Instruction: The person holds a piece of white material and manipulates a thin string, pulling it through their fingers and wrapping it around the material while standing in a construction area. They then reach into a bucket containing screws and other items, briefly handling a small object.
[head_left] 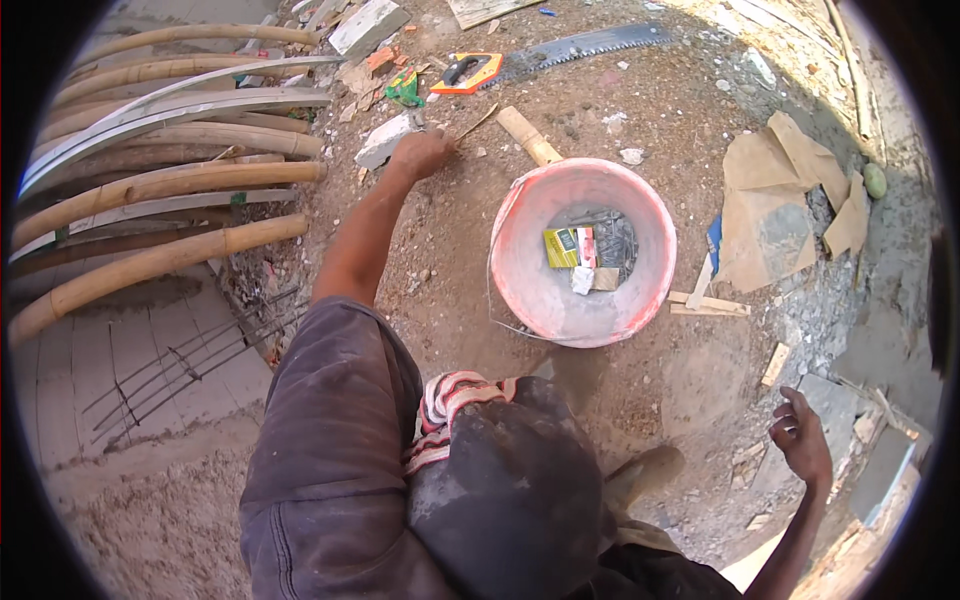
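Note:
My left hand (424, 154) is stretched far forward over the dirt, fingers curled down beside a pale broken block (388, 140). A thin brown stick (479, 125) runs out next to its fingertips; whether the fingers grip it is unclear. Out to the right, my right hand (803, 440) hangs with loosely bent fingers apart and nothing in it. Between them stands a pinkish-white bucket (507, 262) with a wire handle. Inside it lie a yellow-green packet (560, 248), a small red-and-white packet (586, 245) and some crumpled dark plastic (620, 242).
A handsaw (580, 50) with an orange-and-black handle lies beyond my left hand. Bamboo poles (160, 262) are stacked at left, above tied steel rods (185, 370). Torn brown paper (765, 215) lies right of the bucket. A dark rounded shape (510, 490) and striped cloth (455, 410) block the lower middle.

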